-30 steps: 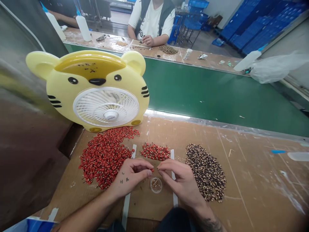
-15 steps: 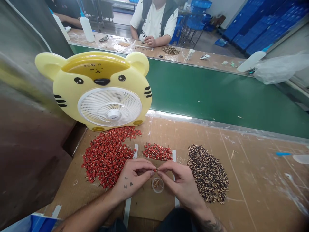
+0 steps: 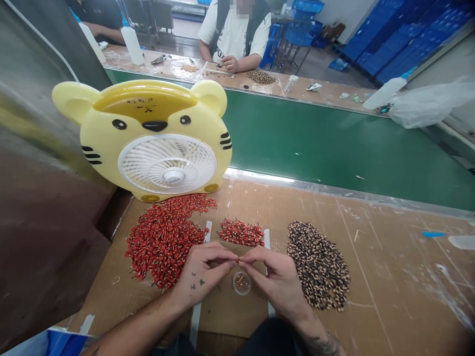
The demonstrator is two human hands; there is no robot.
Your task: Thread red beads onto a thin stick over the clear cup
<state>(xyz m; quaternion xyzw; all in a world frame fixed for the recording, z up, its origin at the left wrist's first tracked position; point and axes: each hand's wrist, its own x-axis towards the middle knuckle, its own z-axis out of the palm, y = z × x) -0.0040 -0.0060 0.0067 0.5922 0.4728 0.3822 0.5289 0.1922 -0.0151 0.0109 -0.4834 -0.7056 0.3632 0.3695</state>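
Observation:
My left hand (image 3: 202, 274) and my right hand (image 3: 276, 279) meet fingertip to fingertip above a small clear round dish (image 3: 241, 283) on the brown worktop (image 3: 371, 277). Both pinch one tiny part between them; it is too small to name. A big heap of small red pieces (image 3: 163, 237) lies left of my left hand. A smaller red heap (image 3: 241, 232) sits just beyond the fingertips. A heap of dark and tan pieces (image 3: 319, 262) lies right of my right hand.
A yellow tiger-face desk fan (image 3: 148, 138) stands at the back left. A green conveyor belt (image 3: 334, 143) runs behind the worktop. Across it a person in a white shirt (image 3: 233, 34) works at another bench with white squeeze bottles (image 3: 131, 44). Blue crates (image 3: 401, 34) are stacked far right.
My fingertips have closed together from slightly apart and stay pinched above the dish. The view shifted a little; the heaps have not moved.

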